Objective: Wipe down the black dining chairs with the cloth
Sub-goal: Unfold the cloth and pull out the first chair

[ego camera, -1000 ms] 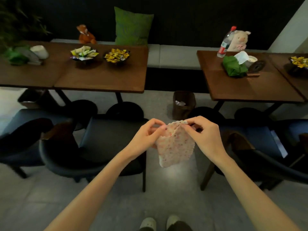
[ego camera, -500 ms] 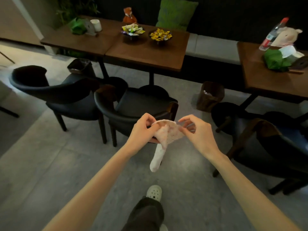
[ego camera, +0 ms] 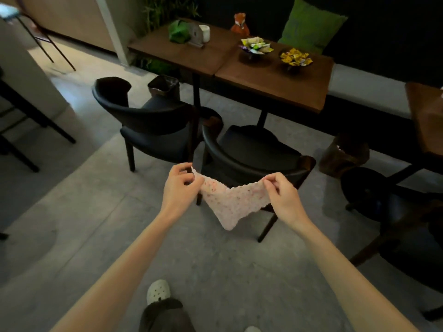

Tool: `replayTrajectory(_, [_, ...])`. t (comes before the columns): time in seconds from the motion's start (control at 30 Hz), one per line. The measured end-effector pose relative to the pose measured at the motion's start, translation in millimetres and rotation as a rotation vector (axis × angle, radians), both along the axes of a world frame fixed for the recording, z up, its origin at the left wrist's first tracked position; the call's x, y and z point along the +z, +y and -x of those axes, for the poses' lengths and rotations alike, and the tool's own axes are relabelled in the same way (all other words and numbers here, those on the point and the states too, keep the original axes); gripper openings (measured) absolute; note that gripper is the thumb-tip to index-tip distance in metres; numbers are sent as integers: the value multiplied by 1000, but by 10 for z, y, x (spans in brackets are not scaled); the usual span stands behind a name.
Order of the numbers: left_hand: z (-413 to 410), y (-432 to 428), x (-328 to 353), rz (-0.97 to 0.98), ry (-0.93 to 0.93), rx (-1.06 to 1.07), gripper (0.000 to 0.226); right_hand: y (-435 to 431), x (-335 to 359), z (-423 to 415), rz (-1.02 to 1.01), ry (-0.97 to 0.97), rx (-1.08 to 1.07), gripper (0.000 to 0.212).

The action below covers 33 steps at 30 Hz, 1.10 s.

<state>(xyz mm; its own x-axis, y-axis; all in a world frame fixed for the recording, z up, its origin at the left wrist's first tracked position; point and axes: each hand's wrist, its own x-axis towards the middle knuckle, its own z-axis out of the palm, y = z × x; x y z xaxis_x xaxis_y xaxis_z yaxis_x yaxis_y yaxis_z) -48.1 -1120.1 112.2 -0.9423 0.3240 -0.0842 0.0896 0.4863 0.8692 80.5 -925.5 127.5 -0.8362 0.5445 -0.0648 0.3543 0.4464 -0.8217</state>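
A pale pink speckled cloth (ego camera: 233, 202) hangs stretched between my two hands, sagging to a point in the middle. My left hand (ego camera: 180, 185) pinches its left corner and my right hand (ego camera: 281, 196) pinches its right corner. Just beyond the cloth stands a black dining chair (ego camera: 249, 156) with its curved back towards me. A second black chair (ego camera: 148, 121) stands to its left. Part of another dark chair (ego camera: 393, 212) shows at the right. The cloth is held in the air, apart from the chairs.
Two wooden tables (ego camera: 230, 65) stand behind the chairs with two snack bowls (ego camera: 296, 59), a cup and a green bundle. A dark bin (ego camera: 164, 86) and a brown bin (ego camera: 344, 152) sit on the grey floor. A bench with a green cushion (ego camera: 310, 25) runs along the back.
My hands moved apart and spread the bunched cloth open between them. The view swung left and nearer to the two black chairs.
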Motion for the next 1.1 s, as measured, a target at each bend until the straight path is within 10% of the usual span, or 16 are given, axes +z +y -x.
replayTrajectory(0.43, [2506, -1276, 96, -36, -82, -198, 24, -1370, 111, 2503, 174, 44, 120, 18])
replayTrajectory(0.8, [4628, -1438, -298, 274, 102, -521, 63, -1373, -459, 4626, -335, -109, 368, 54])
replayTrajectory(1.1, [6197, -1174, -693, 420, 127, -520, 62, -1168, -821, 6056, -295, -162, 276, 45])
